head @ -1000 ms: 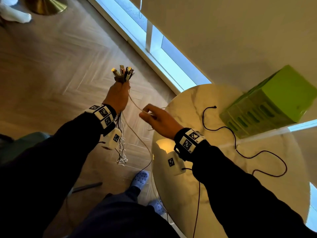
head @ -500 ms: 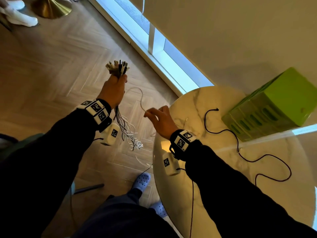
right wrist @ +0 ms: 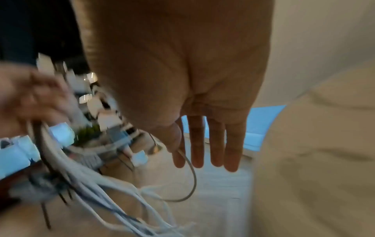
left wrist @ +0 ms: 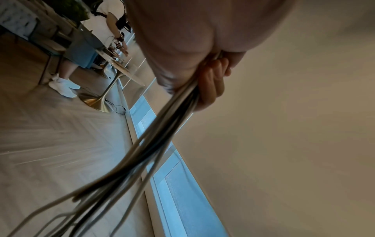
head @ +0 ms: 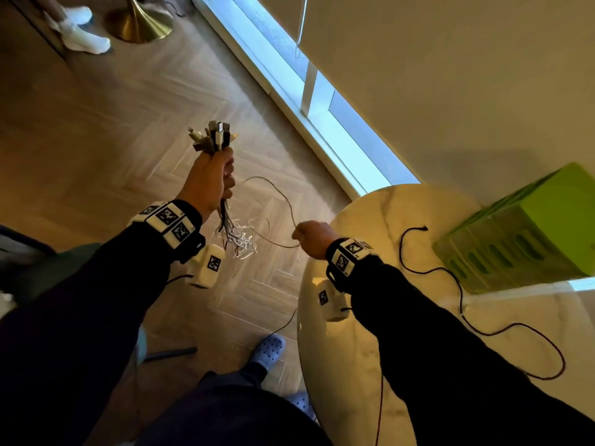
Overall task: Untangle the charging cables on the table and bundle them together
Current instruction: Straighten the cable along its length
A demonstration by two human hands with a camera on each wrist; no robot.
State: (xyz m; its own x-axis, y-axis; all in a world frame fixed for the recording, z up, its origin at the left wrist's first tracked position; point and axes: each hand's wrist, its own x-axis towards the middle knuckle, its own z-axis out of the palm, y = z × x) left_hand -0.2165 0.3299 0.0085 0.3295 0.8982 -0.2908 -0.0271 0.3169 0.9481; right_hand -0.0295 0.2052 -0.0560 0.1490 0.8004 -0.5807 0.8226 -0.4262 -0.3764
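My left hand (head: 211,180) is raised over the floor and grips a bundle of white and dark charging cables (head: 236,236) just below their plugs (head: 214,138), which point up. In the left wrist view the fingers (left wrist: 213,83) curl round the bundle (left wrist: 162,128). My right hand (head: 309,235), at the table's left edge, pinches one thin pale cable (head: 283,201) that loops back to the bundle. The right wrist view shows this cable (right wrist: 191,174) held between thumb and forefinger, the other fingers (right wrist: 216,144) straight. A black cable (head: 460,300) lies winding on the round marble table (head: 354,365).
A green slotted box (head: 521,230) stands at the table's far right by the wall. My blue clogs (head: 269,349) are on the wooden floor beside the table. Far off are a brass table base (head: 138,24) and another person's white shoes (head: 83,37).
The pale cable, stretched between my hands a second ago, now hangs in a slack loop. The bundle's dangling ends have swung up and to the right. Both hands hold much the same places.
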